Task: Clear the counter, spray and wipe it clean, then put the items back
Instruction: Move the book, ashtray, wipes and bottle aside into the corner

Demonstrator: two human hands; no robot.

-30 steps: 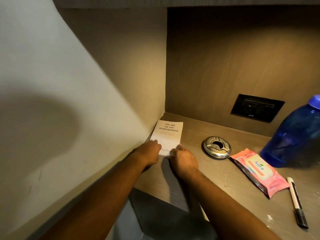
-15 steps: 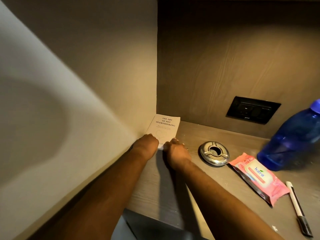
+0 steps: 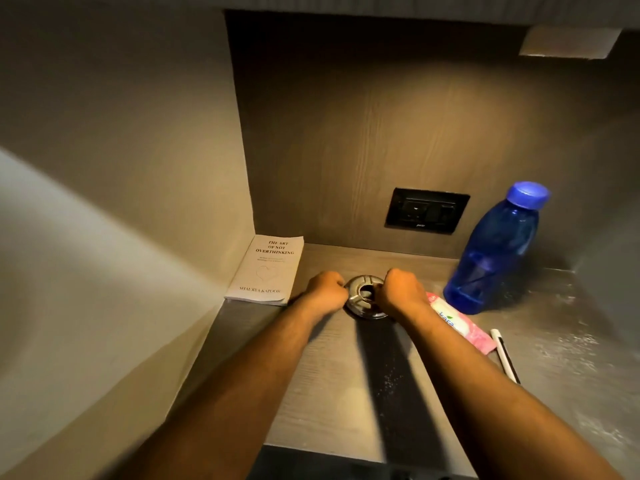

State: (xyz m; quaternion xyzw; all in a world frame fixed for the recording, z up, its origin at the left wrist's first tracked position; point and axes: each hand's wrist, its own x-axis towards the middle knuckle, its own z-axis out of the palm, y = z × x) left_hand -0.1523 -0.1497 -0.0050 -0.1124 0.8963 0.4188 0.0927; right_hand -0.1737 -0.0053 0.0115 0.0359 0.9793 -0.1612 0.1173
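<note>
Both hands, left hand and right hand, pinch the ashtray rim, while book, bottle, wipes and pen sit on the damp-looking surface, suggesting items are going back.

On the counter: one book; one metal ashtray; one pink wipes pack; one blue bottle; one marker; on the back wall, one black socket plate; two hands, left and right.
</note>
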